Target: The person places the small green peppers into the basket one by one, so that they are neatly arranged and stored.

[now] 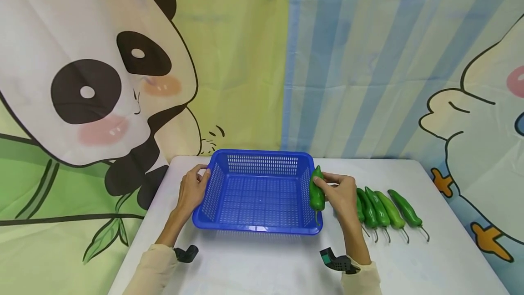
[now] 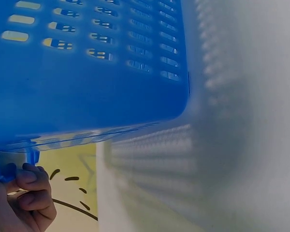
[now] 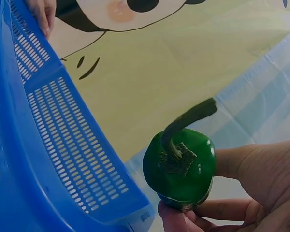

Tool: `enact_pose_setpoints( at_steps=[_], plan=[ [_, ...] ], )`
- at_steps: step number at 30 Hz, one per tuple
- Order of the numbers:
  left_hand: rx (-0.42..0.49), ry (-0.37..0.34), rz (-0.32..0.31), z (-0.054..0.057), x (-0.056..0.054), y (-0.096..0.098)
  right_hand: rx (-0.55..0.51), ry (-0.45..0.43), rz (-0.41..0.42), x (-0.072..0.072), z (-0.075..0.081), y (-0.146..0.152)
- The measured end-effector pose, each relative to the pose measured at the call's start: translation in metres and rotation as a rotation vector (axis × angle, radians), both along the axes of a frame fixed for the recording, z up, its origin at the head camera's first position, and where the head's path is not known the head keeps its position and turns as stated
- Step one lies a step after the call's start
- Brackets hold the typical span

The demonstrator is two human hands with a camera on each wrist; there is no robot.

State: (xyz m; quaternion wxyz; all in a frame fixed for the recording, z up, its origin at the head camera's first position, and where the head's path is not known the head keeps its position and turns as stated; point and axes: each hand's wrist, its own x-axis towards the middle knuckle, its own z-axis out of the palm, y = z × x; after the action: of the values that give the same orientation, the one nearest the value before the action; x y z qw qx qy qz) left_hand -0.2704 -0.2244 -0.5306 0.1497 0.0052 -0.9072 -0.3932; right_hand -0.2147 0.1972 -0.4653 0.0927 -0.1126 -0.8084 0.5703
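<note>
The left hand [image 1: 194, 188] holds the left edge of a blue basket [image 1: 257, 230] on the white tabletop [image 1: 262, 265]. The right hand [image 1: 341, 192] pinches one green pepper [image 1: 316, 194] at the basket's right edge, with its bent stem [image 3: 189, 117] at the near end. More peppers [image 1: 379, 211] lie in a row to the right. A big panda [image 1: 86, 117] is on the cloth [image 1: 241, 72] behind.

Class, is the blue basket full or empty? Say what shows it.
Empty: in the head view, the blue basket shows only bare floor and walls; the right hand holds a green pepper by the rim.
</note>
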Motion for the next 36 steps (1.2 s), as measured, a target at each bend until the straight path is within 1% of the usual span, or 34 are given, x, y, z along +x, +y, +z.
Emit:
enact_pose_setpoints(
  at_steps=[4, 11, 21, 30, 36],
  plan=[
    [-0.002, -0.001, 0.008, 0.000, -0.001, 0.000, -0.022, 0.007, 0.015, 0.000, 0.002, -0.002],
    [0.008, 0.011, -0.011, 0.000, -0.002, -0.001, -0.055, 0.028, 0.035, -0.001, 0.004, -0.009],
    [0.011, 0.004, -0.005, 0.000, -0.001, -0.001, -0.011, 0.011, 0.024, -0.002, 0.000, -0.023],
    [-0.007, -0.008, 0.010, -0.001, -0.002, 0.000, 0.013, 0.017, 0.015, -0.003, -0.004, -0.031],
    [-0.007, -0.010, 0.005, 0.000, -0.001, 0.000, -0.017, 0.012, 0.029, -0.003, -0.004, -0.035]
  ],
)
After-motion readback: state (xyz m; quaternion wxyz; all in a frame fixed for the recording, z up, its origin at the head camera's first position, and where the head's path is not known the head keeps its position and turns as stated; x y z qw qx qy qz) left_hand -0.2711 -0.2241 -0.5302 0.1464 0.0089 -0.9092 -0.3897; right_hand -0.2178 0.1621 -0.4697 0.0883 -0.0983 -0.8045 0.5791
